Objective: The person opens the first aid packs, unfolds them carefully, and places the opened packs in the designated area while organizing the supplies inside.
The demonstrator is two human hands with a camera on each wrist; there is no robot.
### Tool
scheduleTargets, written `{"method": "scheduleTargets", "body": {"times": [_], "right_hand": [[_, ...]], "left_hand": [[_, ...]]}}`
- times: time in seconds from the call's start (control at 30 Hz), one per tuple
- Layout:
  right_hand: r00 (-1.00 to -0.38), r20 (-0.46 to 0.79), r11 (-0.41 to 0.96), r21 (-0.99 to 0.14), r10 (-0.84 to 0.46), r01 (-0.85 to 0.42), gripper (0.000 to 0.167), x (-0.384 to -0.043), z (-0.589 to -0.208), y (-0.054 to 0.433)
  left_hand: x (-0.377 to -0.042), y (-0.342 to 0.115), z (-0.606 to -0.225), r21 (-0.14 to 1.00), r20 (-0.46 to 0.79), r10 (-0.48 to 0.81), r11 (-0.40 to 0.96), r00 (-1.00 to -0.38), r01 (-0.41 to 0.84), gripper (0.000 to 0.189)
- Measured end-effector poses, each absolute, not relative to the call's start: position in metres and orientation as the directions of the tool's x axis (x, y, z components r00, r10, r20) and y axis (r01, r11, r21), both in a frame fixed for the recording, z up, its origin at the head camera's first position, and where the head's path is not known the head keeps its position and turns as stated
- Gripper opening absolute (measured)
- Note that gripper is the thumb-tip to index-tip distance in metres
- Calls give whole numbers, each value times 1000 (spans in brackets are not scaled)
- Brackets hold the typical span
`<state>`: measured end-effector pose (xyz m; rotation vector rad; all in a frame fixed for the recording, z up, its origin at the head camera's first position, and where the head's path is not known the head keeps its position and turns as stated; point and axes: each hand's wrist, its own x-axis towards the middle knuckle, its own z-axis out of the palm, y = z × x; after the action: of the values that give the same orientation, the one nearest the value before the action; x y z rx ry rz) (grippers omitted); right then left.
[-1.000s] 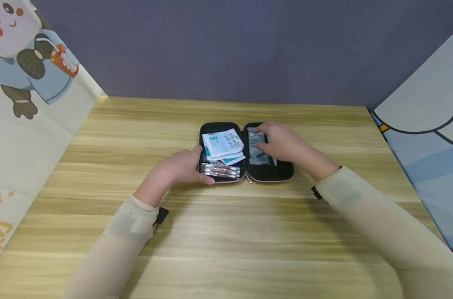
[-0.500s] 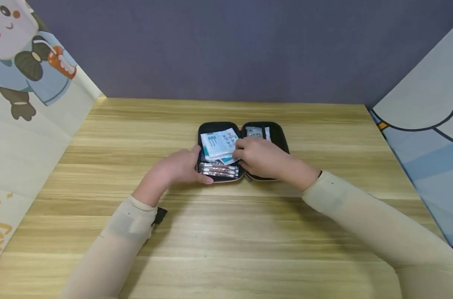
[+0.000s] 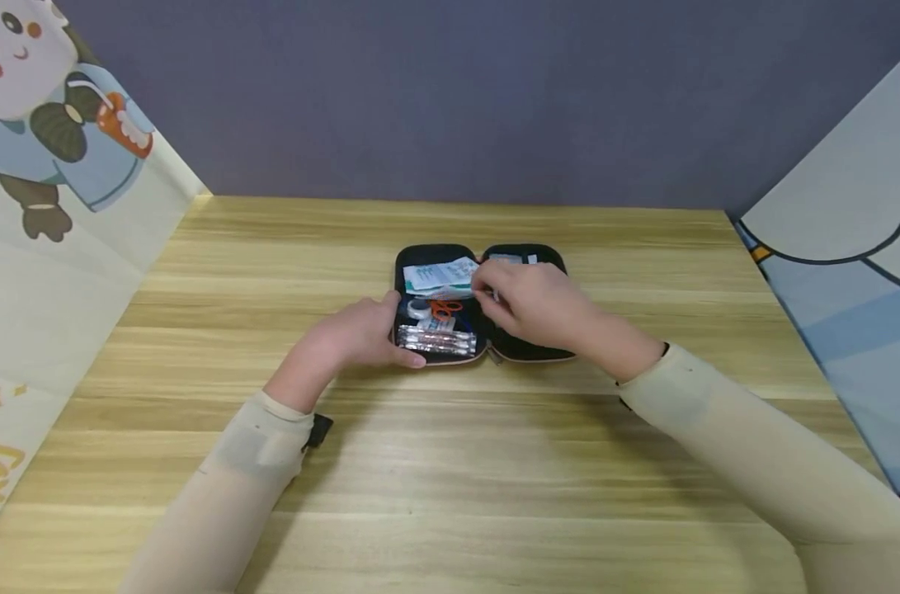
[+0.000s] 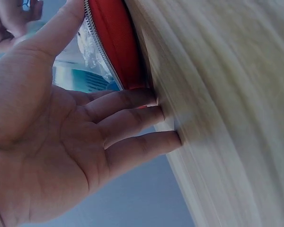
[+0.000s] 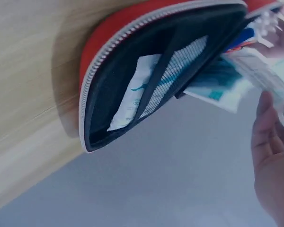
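Note:
A zip case (image 3: 531,342) lies spread open on the table, black inside and red outside (image 4: 116,42). My right hand (image 3: 534,305) pinches the right edge of white-and-green flat packets (image 3: 442,276), tilted up over the left half; the right wrist view shows these packets (image 5: 260,73) at the fingertips. Below them lie orange-handled scissors (image 3: 444,308), a white roll (image 3: 418,309) and silvery wrapped sticks (image 3: 436,340). My left hand (image 3: 360,330) rests against the case's left side, thumb along the front corner. Its straight fingers (image 4: 132,123) touch the tabletop beside the red shell.
The case's right half holds a white packet (image 5: 132,94) under a strap and a mesh pocket (image 5: 175,71). A wood-grain table (image 3: 450,478) surrounds the case. A grey-blue panel (image 3: 450,99) stands behind, with printed panels at both sides.
My right hand has moved left from the right half to the packets and lifted their near edge, uncovering the scissors and white roll. My left hand has stayed in place.

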<state>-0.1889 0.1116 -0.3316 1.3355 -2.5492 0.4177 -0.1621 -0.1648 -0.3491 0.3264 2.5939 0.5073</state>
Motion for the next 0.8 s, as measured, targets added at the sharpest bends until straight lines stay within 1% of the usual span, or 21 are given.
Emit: {"method": "scheduleTargets", "body": {"times": [0.1, 0.2, 0.23, 0.3, 0.37, 0.47, 0.57, 0.63, 0.7, 0.8], "right_hand": [[-675, 317, 532, -431, -666, -728, 12, -188, -327, 116], [-782, 269, 434, -709, -562, -556, 9, -192, -327, 120], [-812, 250, 392, -776, -528, -494, 10, -193, -327, 123], [-859, 217, 321, -862, -465, -392, 13, -197, -327, 128], [-897, 195, 286, -902, -396, -322, 17, -202, -325, 137], [-943, 168, 296, -921, -286, -254, 21, -209, -322, 153], [-980, 101, 300, -942, -173, -150, 23, -218, -322, 170], [-992, 35, 306, -949, -122, -71, 27, -224, -324, 181], [-995, -32, 339, -941, -98, -3, 35, -229, -327, 191], [-992, -97, 444, -895, -86, 49, 47, -235, -335, 204]], "left_hand": [[-161, -165, -348, 398, -414, 301, 909, -859, 127, 123], [-160, -166, -348, 373, -426, 287, 920, -858, 122, 128], [-160, -165, -348, 368, -427, 287, 921, -857, 125, 129], [-160, -165, -349, 363, -427, 289, 923, -857, 130, 129], [-160, -165, -350, 364, -424, 293, 921, -857, 136, 128], [-160, -164, -350, 372, -418, 293, 919, -860, 133, 127], [-160, -164, -350, 374, -416, 293, 918, -861, 132, 126], [-160, -164, -349, 370, -421, 290, 920, -859, 129, 126], [-160, -164, -349, 365, -428, 287, 922, -857, 127, 126], [-159, -164, -349, 361, -435, 282, 925, -855, 121, 127]]}}
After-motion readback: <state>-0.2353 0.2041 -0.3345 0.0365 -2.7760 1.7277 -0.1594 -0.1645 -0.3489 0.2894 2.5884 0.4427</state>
